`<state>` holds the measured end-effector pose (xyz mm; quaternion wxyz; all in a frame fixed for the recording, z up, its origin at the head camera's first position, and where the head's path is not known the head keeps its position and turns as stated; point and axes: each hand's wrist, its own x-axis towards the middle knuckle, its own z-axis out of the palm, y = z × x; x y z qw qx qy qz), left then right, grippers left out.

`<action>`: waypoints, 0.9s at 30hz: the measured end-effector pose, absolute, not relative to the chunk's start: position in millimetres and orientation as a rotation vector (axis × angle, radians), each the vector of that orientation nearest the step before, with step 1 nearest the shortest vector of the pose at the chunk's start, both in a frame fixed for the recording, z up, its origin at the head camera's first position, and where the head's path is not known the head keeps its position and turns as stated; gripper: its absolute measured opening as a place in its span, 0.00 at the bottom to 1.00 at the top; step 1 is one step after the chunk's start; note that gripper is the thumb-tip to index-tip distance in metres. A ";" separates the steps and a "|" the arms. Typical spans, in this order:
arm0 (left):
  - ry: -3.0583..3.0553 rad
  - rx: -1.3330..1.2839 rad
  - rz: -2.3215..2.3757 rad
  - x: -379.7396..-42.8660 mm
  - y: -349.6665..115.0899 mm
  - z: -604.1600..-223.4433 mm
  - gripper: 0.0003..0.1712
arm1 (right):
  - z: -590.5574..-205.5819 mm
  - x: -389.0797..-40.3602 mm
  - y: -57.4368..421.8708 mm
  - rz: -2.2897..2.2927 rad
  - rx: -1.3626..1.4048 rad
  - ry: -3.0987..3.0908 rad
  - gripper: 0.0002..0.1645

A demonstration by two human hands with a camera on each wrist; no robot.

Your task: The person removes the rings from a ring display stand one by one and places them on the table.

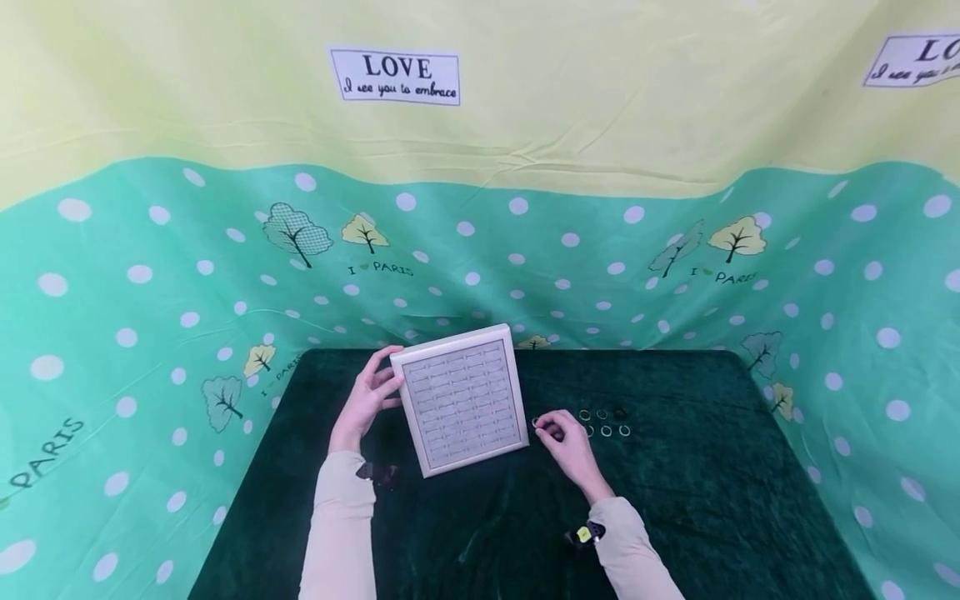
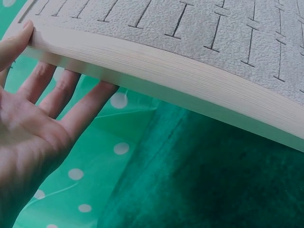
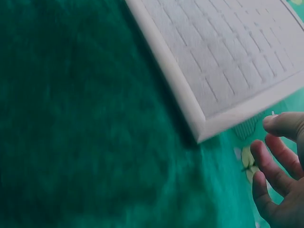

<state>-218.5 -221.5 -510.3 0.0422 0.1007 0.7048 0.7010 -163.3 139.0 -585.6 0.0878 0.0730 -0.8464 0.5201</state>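
My left hand [image 1: 365,404] grips the left edge of a square ring tray [image 1: 465,400] with a pale frame and grey slotted padding. The tray is tilted up, facing me. In the left wrist view, the thumb of that hand [image 2: 45,128] lies on the front side of the frame, the other fingers on its back side. Just right of the tray, my right hand [image 1: 567,443] pinches a small ring [image 1: 534,422]. In the right wrist view, only a tiny bit of it shows above the thumb of the hand [image 3: 285,180], apart from the tray corner.
Several rings [image 1: 607,436] lie in two rows on the dark green velvet cloth [image 1: 712,500], right of my right hand; one is dark [image 1: 620,412]. A green and yellow curtain [image 1: 487,275] with dots and trees hangs behind and at both sides.
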 end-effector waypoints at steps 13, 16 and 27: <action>2.113 0.292 2.145 -205.8 -214.6 -485.6 0.29 | -607.2 -154.5 193.5 1.428 0.158 -2.587 0.08; 2.118 0.298 2.142 -206.3 -216.0 -485.5 0.29 | -609.3 -153.5 203.4 1.392 0.158 -2.605 0.08; 2.129 0.297 2.142 -206.0 -215.3 -483.6 0.29 | -624.9 -150.3 224.3 1.192 0.128 -2.727 0.07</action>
